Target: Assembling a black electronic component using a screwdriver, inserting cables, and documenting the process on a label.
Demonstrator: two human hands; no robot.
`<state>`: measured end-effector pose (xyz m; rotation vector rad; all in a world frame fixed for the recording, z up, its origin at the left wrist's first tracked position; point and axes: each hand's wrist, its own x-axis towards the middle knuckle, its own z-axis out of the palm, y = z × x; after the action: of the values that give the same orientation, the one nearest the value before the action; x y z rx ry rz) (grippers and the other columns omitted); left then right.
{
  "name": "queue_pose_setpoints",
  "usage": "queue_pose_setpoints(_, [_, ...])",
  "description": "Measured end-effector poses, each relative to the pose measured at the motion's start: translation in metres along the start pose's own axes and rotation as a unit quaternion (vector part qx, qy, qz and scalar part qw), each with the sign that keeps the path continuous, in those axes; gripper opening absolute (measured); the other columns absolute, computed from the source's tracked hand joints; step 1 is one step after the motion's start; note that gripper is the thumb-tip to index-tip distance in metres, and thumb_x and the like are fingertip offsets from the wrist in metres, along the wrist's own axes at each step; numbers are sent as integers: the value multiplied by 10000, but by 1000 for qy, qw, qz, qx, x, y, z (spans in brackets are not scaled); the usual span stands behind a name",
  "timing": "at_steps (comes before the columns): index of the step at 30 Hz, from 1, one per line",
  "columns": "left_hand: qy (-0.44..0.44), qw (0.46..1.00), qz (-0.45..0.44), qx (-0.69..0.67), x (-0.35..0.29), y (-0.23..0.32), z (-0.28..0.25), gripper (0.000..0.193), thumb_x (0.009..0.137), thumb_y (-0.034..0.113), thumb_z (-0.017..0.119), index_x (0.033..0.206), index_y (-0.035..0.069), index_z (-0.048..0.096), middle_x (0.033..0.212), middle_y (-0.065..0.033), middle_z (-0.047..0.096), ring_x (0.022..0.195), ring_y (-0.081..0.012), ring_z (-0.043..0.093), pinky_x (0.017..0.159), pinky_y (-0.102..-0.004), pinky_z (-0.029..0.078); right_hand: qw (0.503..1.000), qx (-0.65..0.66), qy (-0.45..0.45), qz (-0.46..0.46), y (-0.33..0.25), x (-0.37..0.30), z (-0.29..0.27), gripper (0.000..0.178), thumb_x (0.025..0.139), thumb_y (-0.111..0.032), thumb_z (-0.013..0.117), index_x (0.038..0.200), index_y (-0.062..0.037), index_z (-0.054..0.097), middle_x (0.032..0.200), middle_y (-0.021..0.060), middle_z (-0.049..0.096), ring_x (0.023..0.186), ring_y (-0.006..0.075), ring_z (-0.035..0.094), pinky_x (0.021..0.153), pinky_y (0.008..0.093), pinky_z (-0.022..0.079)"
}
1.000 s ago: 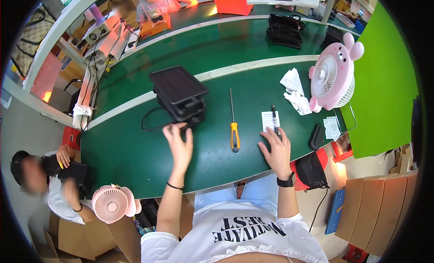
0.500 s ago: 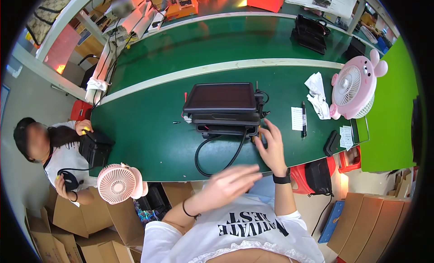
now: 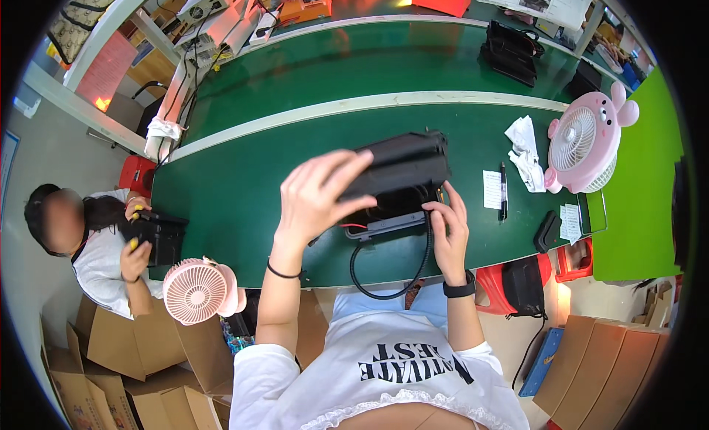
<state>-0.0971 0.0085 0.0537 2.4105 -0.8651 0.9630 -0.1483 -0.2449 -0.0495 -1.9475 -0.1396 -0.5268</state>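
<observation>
In front of me a black device (image 3: pixel 399 164) is tilted up on the green bench, its screen face hidden from view. My left hand (image 3: pixel 314 197) grips the left end of its raised upper part, thumb below and fingers on top. Beneath is a dark open casing (image 3: pixel 391 222) with a red wire at its left. My right hand (image 3: pixel 450 234) holds the casing's right side between thumb and fingers. A black ribbed cable (image 3: pixel 356 271) loops from the casing toward the bench's front edge.
Right of the device lie a paper slip (image 3: pixel 492 189), a pen (image 3: pixel 504 193), a white cloth (image 3: pixel 524 153) and a pink fan (image 3: pixel 580 138). Another pink fan (image 3: pixel 198 289) stands at front left. Left of it, a co-worker (image 3: pixel 111 238) handles a black box (image 3: pixel 166 234). Cardboard boxes (image 3: pixel 133 349) stand below.
My left hand has moved up and forward onto the device's left end. The upper part, earlier flat with its screen upward, is now tilted up. The co-worker's lower hand has risen to the black box.
</observation>
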Motion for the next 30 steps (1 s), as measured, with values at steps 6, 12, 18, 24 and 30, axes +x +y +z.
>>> queue_pose_setpoints(6, [149,982,-107,49,11,-2,26,378,822,112,770,1187,131,675,1177,-116,625,1076,-333,614,906,-426,512,999,15,-28,19,21,-2,8,153,955,-130,611,1025,-66,731,1460,214,519,1406,349,440,1123,416,353])
queue_pose_setpoints(12, [-147,984,-90,-51,-17,17,60,591,810,136,757,1367,156,560,1213,-98,635,1101,-310,628,942,-433,514,994,77,-42,64,25,-9,9,194,974,-136,570,1061,-48,719,1428,237,530,1394,331,450,1105,399,360])
queue_pose_setpoints(18, [39,986,-152,-62,-21,27,41,577,660,-137,607,1174,120,663,1083,-134,616,978,-341,651,833,-421,559,996,57,-57,40,38,-11,6,215,972,-151,565,1097,-43,703,1441,225,518,1355,306,485,1065,371,387])
queue_pose_setpoints(24, [169,904,-390,-38,-60,-19,-16,527,899,-36,548,1414,49,473,1167,-168,588,1064,-356,616,921,-437,488,995,77,-46,39,39,-12,7,198,946,-185,617,1073,-68,714,1338,231,589,1353,371,477,1088,435,380])
queue_pose_setpoints(30, [-28,960,-239,146,-112,-16,-32,592,759,-133,512,1302,87,598,1425,-148,502,1362,-405,449,1142,-502,340,996,76,-40,34,39,-11,8,182,955,-169,592,1050,-60,703,1337,231,584,1340,362,497,1067,418,396])
